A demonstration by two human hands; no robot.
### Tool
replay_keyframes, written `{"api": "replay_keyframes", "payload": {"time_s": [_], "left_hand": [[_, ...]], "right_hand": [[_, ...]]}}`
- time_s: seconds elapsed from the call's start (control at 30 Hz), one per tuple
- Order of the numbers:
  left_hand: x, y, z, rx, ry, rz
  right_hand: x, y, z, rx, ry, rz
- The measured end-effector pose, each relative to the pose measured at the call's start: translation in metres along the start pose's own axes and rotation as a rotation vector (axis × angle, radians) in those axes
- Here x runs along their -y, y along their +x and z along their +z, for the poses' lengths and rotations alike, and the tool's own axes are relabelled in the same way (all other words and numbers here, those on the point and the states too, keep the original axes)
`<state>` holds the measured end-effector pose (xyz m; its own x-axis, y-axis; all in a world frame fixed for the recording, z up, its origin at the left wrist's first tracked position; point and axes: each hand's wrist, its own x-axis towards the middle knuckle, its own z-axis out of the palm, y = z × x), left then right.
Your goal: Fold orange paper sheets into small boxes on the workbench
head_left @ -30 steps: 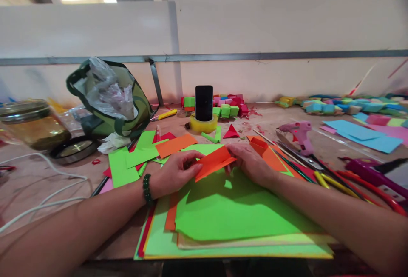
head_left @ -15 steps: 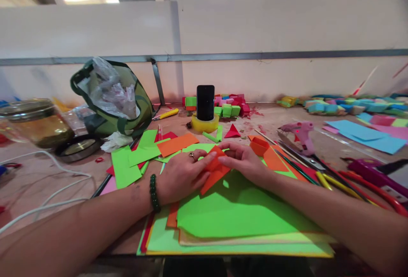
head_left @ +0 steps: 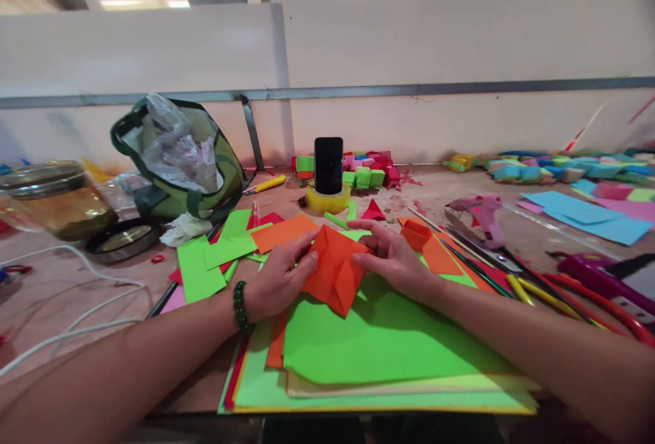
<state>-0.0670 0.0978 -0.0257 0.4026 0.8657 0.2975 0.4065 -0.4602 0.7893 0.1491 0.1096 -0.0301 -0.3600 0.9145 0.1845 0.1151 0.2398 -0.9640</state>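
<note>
A creased orange sheet of paper [head_left: 335, 268] is held up over a stack of coloured paper with a green sheet [head_left: 394, 342] on top. My left hand [head_left: 279, 277], a dark green bead bracelet at its wrist, pinches the paper's left edge. On the opposite edge, my right hand [head_left: 391, 256] grips it between thumb and fingers. Fold lines run across the paper and part of it stands up from the rest. A folded orange paper piece [head_left: 415, 232] lies just beyond my right hand. Green paper strips [head_left: 202, 268] lie left of my left hand.
A phone [head_left: 328, 164] stands in a yellow tape roll [head_left: 327, 200] at the back. Right are a pink glue gun [head_left: 484, 215], pliers and a purple tool [head_left: 604, 280]. Left are a bag [head_left: 225, 164], a glass jar [head_left: 61, 202], a lid [head_left: 125, 236] and white cables.
The orange paper has been opened out from a narrower folded shape into a wider sheet. My left hand has shifted left, and my right hand has stayed nearly in place.
</note>
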Motion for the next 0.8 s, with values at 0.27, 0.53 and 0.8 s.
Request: {"api": "replay_keyframes", "payload": {"time_s": [0.27, 0.53, 0.8], "left_hand": [[-0.003, 0.007, -0.003, 0.15, -0.447, -0.183], [-0.007, 0.006, -0.005, 0.179, -0.415, -0.259], [-0.003, 0.006, -0.005, 0.205, -0.448, -0.284]], "right_hand": [[-0.006, 0.005, -0.004, -0.121, 0.009, -0.097], [-0.005, 0.004, -0.002, -0.15, -0.003, -0.118], [-0.004, 0.0, -0.008, -0.043, 0.13, -0.038]]}}
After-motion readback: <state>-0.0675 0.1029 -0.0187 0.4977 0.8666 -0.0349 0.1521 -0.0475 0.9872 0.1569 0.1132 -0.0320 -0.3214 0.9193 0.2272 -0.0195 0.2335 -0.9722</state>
